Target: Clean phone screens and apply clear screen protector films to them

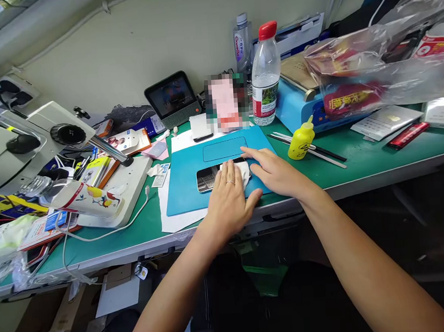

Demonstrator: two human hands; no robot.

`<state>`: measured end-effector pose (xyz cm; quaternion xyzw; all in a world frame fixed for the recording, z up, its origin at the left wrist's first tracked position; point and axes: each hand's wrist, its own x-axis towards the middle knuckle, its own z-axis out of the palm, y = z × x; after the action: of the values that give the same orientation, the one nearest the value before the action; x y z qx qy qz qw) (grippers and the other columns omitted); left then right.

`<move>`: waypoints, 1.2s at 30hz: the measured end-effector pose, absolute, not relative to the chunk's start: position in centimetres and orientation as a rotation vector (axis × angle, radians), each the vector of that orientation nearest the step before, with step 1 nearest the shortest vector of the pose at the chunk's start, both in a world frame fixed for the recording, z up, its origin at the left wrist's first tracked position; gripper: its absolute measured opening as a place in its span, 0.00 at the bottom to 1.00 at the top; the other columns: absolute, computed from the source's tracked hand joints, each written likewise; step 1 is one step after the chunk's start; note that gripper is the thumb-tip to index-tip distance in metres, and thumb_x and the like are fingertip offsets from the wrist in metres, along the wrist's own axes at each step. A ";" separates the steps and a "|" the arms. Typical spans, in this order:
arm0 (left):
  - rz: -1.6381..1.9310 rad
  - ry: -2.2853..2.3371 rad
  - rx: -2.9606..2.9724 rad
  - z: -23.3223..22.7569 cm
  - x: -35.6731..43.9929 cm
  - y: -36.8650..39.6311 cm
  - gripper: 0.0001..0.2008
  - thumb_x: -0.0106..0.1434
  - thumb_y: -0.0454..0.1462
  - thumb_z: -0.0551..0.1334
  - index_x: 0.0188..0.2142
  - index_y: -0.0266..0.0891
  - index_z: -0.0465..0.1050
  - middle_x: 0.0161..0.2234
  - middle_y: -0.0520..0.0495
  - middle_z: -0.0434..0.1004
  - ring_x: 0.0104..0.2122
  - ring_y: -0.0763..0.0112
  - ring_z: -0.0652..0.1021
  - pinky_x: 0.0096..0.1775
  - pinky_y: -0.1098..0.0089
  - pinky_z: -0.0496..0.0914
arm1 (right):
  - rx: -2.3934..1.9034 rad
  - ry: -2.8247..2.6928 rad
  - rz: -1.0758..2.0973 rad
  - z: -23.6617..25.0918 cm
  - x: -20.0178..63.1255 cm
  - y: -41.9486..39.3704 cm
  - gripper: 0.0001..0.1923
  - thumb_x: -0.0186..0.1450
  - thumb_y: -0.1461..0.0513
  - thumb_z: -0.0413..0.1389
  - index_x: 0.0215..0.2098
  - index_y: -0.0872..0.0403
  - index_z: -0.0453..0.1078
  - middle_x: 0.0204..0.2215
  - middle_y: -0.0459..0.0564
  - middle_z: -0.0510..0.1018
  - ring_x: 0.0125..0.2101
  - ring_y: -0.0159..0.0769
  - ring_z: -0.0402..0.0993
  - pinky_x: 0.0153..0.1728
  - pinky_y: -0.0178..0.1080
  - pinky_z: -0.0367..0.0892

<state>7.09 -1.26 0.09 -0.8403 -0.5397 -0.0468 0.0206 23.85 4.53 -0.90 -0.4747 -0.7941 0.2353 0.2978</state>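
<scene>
A smartphone [205, 182] with a dark, reflective screen lies face up on a blue mat [186, 198]. My left hand [229, 198] rests flat across it, fingers stretched together and thumb apart, over a crumpled white tissue [246, 175] that touches the screen. Part of the tissue and the phone's middle are hidden beneath those fingers. At the phone's right end my right hand [277, 172] is open, its fingers extended along the far edge; whether the fingertips touch the phone I cannot tell. Behind the phone, a thin black rounded outline [224, 150] shows on the mat.
A yellow squeeze bottle [301, 140] and thin tools [328, 155] are to the right, near a blue machine [297, 106]. Behind stand a red-capped bottle [266, 78] and a small display [173, 99]. At left are a microscope stand [133, 191], a tilted jar [88, 198] and a white cable [109, 236].
</scene>
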 end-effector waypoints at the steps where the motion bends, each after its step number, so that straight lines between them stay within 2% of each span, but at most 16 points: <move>1: -0.144 -1.665 -2.626 0.2 7.6 -0.9 0.40 0.75 0.54 0.44 0.68 0.16 0.52 0.70 0.23 0.47 0.71 0.46 0.48 0.68 0.52 0.50 | -1.266 -2.080 0.650 -1.0 23.9 4.6 0.29 0.70 0.63 0.44 0.68 0.54 0.60 0.57 0.55 0.76 0.60 0.45 0.67 0.62 0.51 0.62; 6: -0.159 -1.646 -2.686 0.7 8.6 0.4 0.42 0.74 0.55 0.45 0.69 0.16 0.50 0.70 0.24 0.47 0.71 0.48 0.49 0.69 0.55 0.48 | -1.269 -1.970 0.714 -1.3 24.1 4.9 0.25 0.72 0.59 0.44 0.66 0.50 0.63 0.56 0.53 0.78 0.58 0.44 0.70 0.60 0.52 0.64; 13: -0.196 -1.706 -2.649 0.4 5.9 1.3 0.41 0.74 0.55 0.45 0.68 0.17 0.53 0.69 0.23 0.50 0.70 0.47 0.52 0.68 0.53 0.51 | -1.282 -2.014 0.667 -0.9 23.9 4.9 0.25 0.72 0.58 0.44 0.65 0.52 0.64 0.55 0.53 0.79 0.58 0.47 0.69 0.60 0.53 0.63; 18: -0.192 -1.755 -2.620 0.3 0.8 1.4 0.33 0.76 0.49 0.47 0.68 0.22 0.56 0.69 0.27 0.52 0.70 0.49 0.53 0.68 0.51 0.53 | -1.299 -2.058 0.624 -0.5 23.8 4.7 0.25 0.72 0.58 0.44 0.66 0.52 0.64 0.57 0.53 0.77 0.59 0.47 0.68 0.61 0.54 0.63; 21: -0.266 -1.625 -2.800 0.5 -2.4 1.0 0.25 0.77 0.44 0.48 0.67 0.35 0.60 0.70 0.38 0.55 0.70 0.56 0.55 0.68 0.52 0.55 | -1.316 -2.080 0.634 -0.4 23.9 4.6 0.26 0.73 0.57 0.44 0.66 0.54 0.62 0.58 0.54 0.76 0.60 0.47 0.68 0.61 0.53 0.63; 23: -0.349 -1.558 -2.874 0.6 -4.2 1.1 0.21 0.78 0.42 0.47 0.65 0.40 0.65 0.69 0.43 0.57 0.70 0.59 0.57 0.68 0.52 0.56 | -1.319 -2.094 0.635 -0.3 23.9 4.6 0.26 0.73 0.57 0.44 0.67 0.54 0.62 0.59 0.54 0.75 0.60 0.46 0.67 0.62 0.52 0.62; 28: -0.311 -1.606 -2.761 1.0 -8.0 2.5 0.20 0.76 0.39 0.49 0.59 0.36 0.71 0.67 0.40 0.62 0.68 0.55 0.61 0.67 0.50 0.58 | -1.325 -2.116 0.610 -0.4 24.0 4.6 0.25 0.73 0.55 0.44 0.66 0.50 0.63 0.59 0.52 0.75 0.62 0.46 0.66 0.63 0.53 0.61; 32: -0.145 -1.655 -2.680 2.0 -9.4 3.9 0.20 0.75 0.43 0.51 0.58 0.36 0.73 0.66 0.37 0.64 0.67 0.51 0.62 0.66 0.49 0.59 | -1.348 -2.122 0.589 -0.3 24.0 4.7 0.25 0.73 0.54 0.44 0.66 0.50 0.63 0.60 0.52 0.75 0.62 0.46 0.66 0.63 0.52 0.62; 36: -0.201 -1.632 -2.709 3.4 -8.2 5.9 0.24 0.75 0.49 0.49 0.55 0.38 0.74 0.62 0.39 0.70 0.64 0.51 0.68 0.63 0.50 0.63 | -1.352 -2.118 0.583 -0.2 24.0 4.6 0.25 0.73 0.54 0.45 0.65 0.50 0.63 0.59 0.52 0.75 0.62 0.47 0.67 0.62 0.54 0.63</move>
<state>-8.15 5.93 3.36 -0.8548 -0.5149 -0.0634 -0.0136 24.02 4.64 -0.20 -0.5037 -0.7888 0.2172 0.2773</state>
